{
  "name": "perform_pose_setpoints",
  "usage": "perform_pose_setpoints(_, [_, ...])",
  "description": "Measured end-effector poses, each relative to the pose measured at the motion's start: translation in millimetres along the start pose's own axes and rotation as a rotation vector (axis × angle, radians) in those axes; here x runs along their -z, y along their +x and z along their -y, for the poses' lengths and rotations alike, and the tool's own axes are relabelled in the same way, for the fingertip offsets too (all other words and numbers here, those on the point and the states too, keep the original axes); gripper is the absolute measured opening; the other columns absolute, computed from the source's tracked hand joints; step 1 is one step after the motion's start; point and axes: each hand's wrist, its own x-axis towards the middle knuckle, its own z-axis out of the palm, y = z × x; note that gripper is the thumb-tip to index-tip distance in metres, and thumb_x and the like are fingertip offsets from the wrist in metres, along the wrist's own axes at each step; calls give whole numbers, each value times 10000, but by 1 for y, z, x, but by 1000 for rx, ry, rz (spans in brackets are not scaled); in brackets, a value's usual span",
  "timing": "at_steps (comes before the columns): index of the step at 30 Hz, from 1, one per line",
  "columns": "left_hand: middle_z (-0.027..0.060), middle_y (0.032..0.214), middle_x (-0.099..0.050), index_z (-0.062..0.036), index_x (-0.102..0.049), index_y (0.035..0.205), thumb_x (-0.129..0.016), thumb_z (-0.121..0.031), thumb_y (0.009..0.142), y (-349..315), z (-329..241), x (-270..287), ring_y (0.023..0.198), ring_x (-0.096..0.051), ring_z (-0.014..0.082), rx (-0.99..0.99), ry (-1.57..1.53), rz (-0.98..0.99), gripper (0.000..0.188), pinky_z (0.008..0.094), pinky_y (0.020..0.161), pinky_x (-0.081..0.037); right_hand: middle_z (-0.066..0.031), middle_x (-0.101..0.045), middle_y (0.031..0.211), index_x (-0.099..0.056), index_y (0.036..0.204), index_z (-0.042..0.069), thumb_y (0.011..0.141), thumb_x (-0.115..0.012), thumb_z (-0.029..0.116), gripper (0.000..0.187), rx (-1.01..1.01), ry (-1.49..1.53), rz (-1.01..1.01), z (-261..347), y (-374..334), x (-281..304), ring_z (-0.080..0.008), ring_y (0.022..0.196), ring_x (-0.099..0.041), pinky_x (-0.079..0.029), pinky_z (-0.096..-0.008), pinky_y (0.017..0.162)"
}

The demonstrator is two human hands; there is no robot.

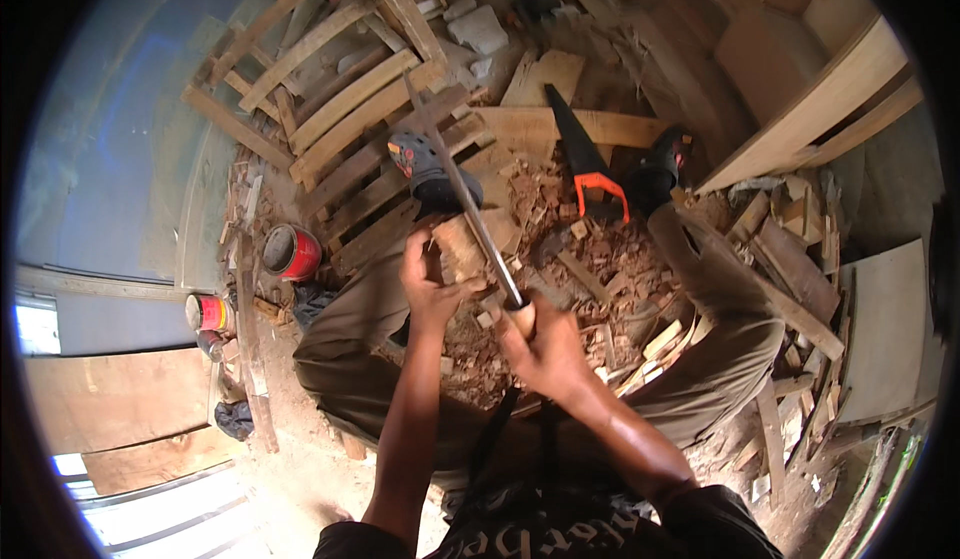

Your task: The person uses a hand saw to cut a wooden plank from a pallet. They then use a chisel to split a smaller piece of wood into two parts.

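Observation:
My right hand [540, 344] grips the wooden handle of a long dark blade [462, 191], a machete that points up and to the left. My left hand [430, 279] holds a short pale block of wood [463, 247] upright between my knees. The blade's edge lies against the right side of that block. Reddish wood chips [600, 259] cover the ground under and beyond both hands. My two shoes [425, 164] rest ahead on slats and chips.
A hand saw [585, 154] with an orange handle lies on the chips ahead. Wooden slat frames [340, 89] lie at the upper left. A red tin [292, 252] and a second tin [207, 312] stand at left. Boards and offcuts [800, 259] pile up at right.

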Motion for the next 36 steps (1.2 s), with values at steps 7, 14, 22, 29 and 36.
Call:
perform_pose_setpoints(7, [121, 1355, -515, 26, -465, 1335, -991, -158, 551, 2, 12, -1, 1250, -533, 245, -40, -16, 21, 962, 419, 1077, -455, -156, -675, 707, -561, 1074, -45, 920, -681, 138, 268, 362, 134, -192, 41, 7, 21, -212, 622, -717, -537, -318, 555])
perform_pose_setpoints(14, [144, 1261, -592, 45, -435, 1309, -941, -129, 668, 14, -1, 1, 1092, -637, 221, -53, -120, -6, 835, 365, 924, -551, -61, -591, 604, -559, 886, -17, 936, -640, 178, 218, 20, -41, -20, -32, 5, 11, -101, 531, -560, -447, -311, 472])
perform_pose_setpoints(22, [164, 1391, -521, 82, -368, 1456, -763, -308, 865, 12, 4, 27, 1286, -509, 243, -49, 19, -27, 810, 405, 1095, -394, -96, -601, 586, -573, 939, -4, 943, -693, 235, 268, 130, 108, -156, 34, 17, 40, -143, 552, -637, -490, -318, 517])
perform_pose_setpoints(29, [246, 1537, -377, 89, -307, 1504, -499, -418, 983, 25, 5, 27, 1434, -369, 346, -103, -226, 13, 752, 484, 1197, -236, -115, -608, 582, -566, 935, -41, 987, -630, 376, 425, -153, 28, -118, -34, 6, 11, -209, 549, -666, -485, -354, 506])
perform_pose_setpoints(36, [202, 1432, -494, 113, -351, 1476, -710, -487, 865, 8, -7, 21, 1271, -517, 257, 19, 153, -47, 928, 360, 1055, -399, -157, -607, 594, -525, 1152, -52, 972, -643, 302, 414, 241, -11, -40, 14, 1, 4, -361, 554, -674, -512, -428, 517])
